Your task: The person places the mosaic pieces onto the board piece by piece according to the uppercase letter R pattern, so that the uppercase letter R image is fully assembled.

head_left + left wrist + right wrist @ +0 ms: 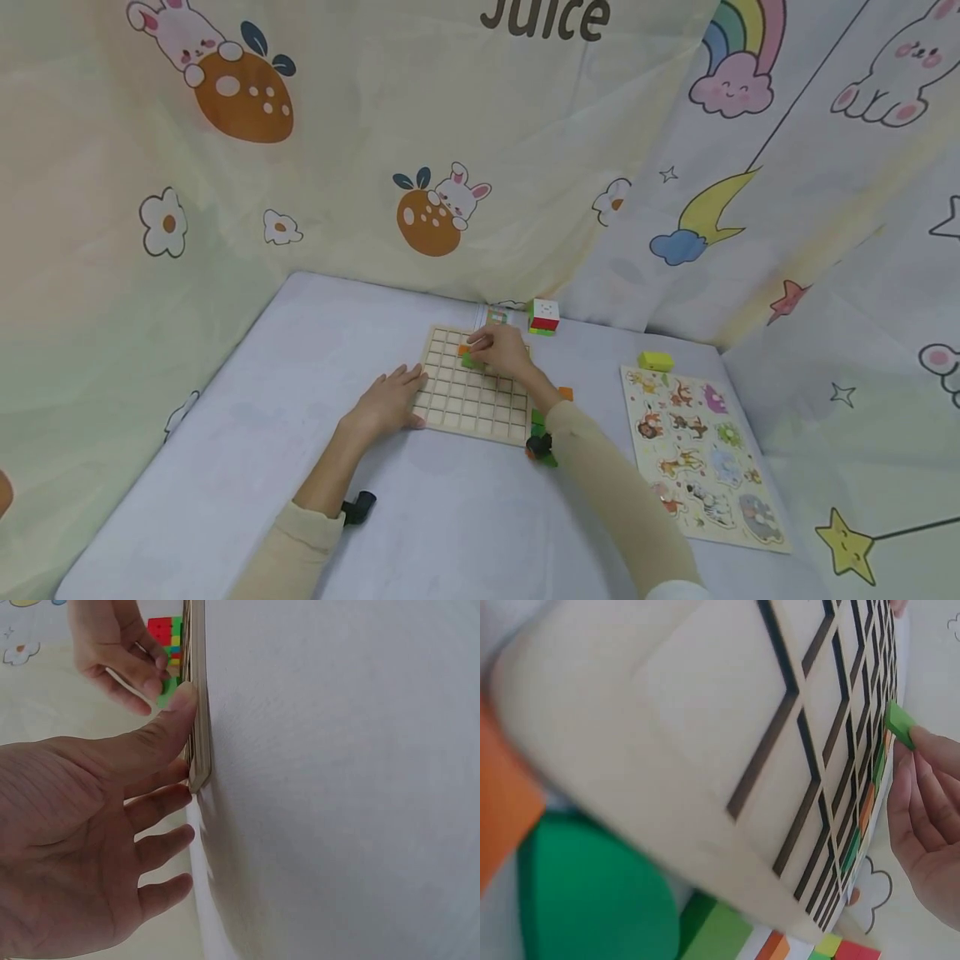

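On the pale tabletop (247, 417) in the head view, the left hand (387, 402) lies flat, fingers straight, against the wooden grid board (471, 402), while the right hand (504, 350) pinches a green block (472, 362) over the board's far cells. Left wrist view: straight fingers (161, 806) touch the board's corner. Right wrist view: fingertips (930, 746) pinch the green block at the board's surface.

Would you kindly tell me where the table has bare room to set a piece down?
The table is bare left of the wooden grid board, beyond the left hand, and along the near edge. It is crowded right of the board, where loose blocks lie beside the animal puzzle.
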A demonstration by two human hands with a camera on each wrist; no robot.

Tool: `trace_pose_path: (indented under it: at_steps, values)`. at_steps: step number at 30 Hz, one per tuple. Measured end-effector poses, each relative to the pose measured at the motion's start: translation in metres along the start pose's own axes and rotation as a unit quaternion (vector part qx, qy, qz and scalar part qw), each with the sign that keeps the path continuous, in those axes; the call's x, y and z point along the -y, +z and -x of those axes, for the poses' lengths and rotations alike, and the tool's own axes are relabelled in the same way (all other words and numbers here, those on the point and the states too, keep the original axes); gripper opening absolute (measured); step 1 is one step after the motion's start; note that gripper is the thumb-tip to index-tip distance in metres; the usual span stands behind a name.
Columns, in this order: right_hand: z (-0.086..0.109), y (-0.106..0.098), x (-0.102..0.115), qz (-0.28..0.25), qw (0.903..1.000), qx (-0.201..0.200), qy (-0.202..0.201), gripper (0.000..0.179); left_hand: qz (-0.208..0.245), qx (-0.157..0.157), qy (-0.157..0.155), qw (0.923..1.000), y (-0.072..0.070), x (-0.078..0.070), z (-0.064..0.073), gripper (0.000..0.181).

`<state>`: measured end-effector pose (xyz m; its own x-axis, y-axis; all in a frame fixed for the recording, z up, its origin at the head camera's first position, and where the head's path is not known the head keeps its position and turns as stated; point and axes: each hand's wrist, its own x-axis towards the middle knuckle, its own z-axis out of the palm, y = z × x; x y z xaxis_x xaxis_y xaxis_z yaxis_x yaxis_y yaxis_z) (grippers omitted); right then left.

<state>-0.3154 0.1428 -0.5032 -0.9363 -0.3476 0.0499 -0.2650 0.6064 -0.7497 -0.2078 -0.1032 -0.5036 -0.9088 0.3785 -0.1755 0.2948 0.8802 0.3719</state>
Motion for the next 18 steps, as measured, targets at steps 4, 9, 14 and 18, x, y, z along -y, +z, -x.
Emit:
trace_pose_path:
  at_steps: [4, 9, 14, 18]
  values:
    - [-0.005, 0.006, 0.002, 0.021, 0.9997, 0.003, -0.007, 0.022, 0.0, 0.002, 0.0, 1.0, -0.001, -0.001, 0.0, 0.087]
    - [-0.007, 0.011, 0.002, 0.028, 0.9996, 0.004, 0.001, 0.016, -0.005, 0.0, 0.006, 1.0, -0.002, -0.001, 0.001, 0.086]
    - [-0.005, 0.013, 0.003, 0.034, 0.9993, 0.011, 0.009, 0.012, -0.009, 0.0, 0.005, 0.9999, -0.002, -0.001, 0.0, 0.086]
    - [-0.002, 0.013, 0.003, 0.028, 0.9994, 0.018, 0.002, 0.013, -0.007, 0.0, 0.002, 1.0, -0.001, -0.001, 0.0, 0.087]
